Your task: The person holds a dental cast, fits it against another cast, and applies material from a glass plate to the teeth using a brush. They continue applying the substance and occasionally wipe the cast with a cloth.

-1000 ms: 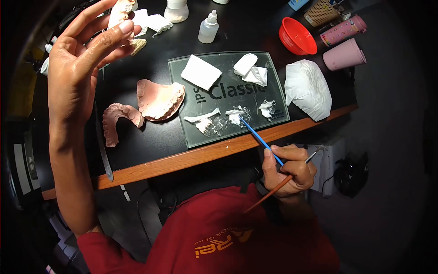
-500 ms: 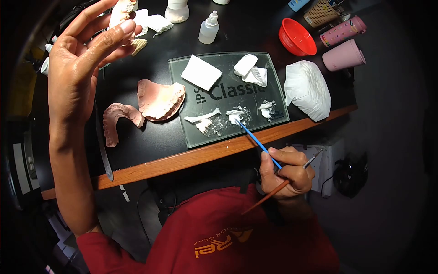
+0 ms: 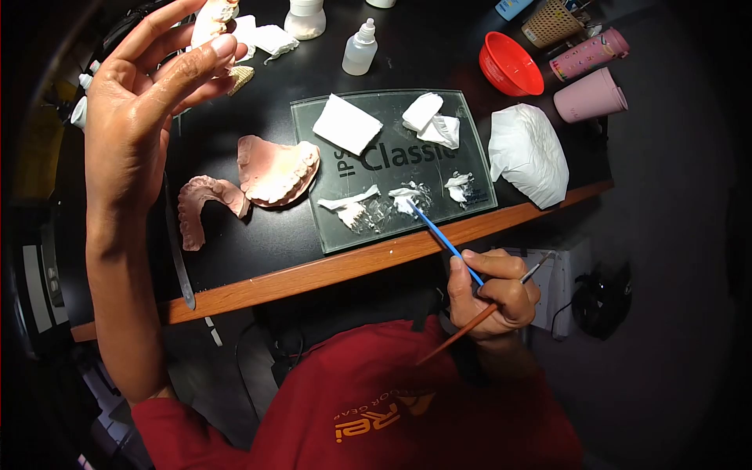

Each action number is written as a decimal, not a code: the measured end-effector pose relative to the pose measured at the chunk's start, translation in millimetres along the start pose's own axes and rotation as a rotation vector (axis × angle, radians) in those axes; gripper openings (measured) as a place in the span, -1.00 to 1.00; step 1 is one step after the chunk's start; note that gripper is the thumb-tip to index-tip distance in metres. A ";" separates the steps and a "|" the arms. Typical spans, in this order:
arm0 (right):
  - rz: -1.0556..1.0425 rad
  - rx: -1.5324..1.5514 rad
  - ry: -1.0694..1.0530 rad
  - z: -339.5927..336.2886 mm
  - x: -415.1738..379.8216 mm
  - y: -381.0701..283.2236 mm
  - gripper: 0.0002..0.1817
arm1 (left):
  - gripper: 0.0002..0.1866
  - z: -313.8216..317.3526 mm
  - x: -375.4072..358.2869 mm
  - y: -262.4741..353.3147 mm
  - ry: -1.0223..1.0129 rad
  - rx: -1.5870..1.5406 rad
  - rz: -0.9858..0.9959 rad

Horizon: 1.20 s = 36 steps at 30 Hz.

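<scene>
My left hand (image 3: 133,133) is raised at the left, and its fingertips hold a small white and pink dental model (image 3: 210,17) above the black table (image 3: 258,243). My right hand (image 3: 493,294) sits below the table's wooden edge. It grips a blue brush (image 3: 442,239) and a brown-handled brush (image 3: 458,337) together. The blue brush's tip rests on a dab of white paste (image 3: 403,200) on the glass mixing slab (image 3: 392,231).
Two pink denture casts (image 3: 274,168) (image 3: 200,207) lie left of the slab, with a metal spatula (image 3: 176,251) beside them. A crumpled tissue (image 3: 529,153), red bowl (image 3: 509,63), pink cup (image 3: 591,92) and dropper bottle (image 3: 359,48) stand around.
The blue brush's tip has shifted slightly back and forth over the white paste. My left hand has stayed raised with the model.
</scene>
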State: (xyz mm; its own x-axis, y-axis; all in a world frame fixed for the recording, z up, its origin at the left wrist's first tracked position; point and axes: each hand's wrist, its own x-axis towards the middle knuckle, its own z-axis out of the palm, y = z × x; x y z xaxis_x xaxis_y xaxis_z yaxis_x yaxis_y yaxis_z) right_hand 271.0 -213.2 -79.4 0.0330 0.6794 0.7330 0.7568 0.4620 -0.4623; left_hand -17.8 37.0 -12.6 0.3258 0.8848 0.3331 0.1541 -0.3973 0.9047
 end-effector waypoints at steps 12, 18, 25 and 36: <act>-0.008 0.002 0.021 -1.3 -1.1 0.3 -0.57 | -0.35 2.2 -0.2 1.7 -0.009 -0.019 0.002; -0.014 0.016 -0.017 -4.1 0.8 1.4 -0.57 | -0.35 1.6 -0.1 0.1 -0.012 -0.015 0.009; -0.013 0.000 0.006 -2.4 -1.6 3.5 -0.56 | -0.34 2.9 0.8 0.4 0.000 -0.005 0.024; -0.008 0.017 0.029 1.7 2.4 2.0 -0.55 | -0.33 1.6 0.1 2.9 -0.017 -0.024 0.018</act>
State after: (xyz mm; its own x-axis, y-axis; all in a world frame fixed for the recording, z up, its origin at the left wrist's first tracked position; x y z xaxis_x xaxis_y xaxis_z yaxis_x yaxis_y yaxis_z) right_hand 271.5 -209.7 -79.4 0.0459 0.6587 0.7510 0.7458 0.4776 -0.4644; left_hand -15.8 35.6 -10.3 0.3437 0.8734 0.3450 0.1255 -0.4068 0.9049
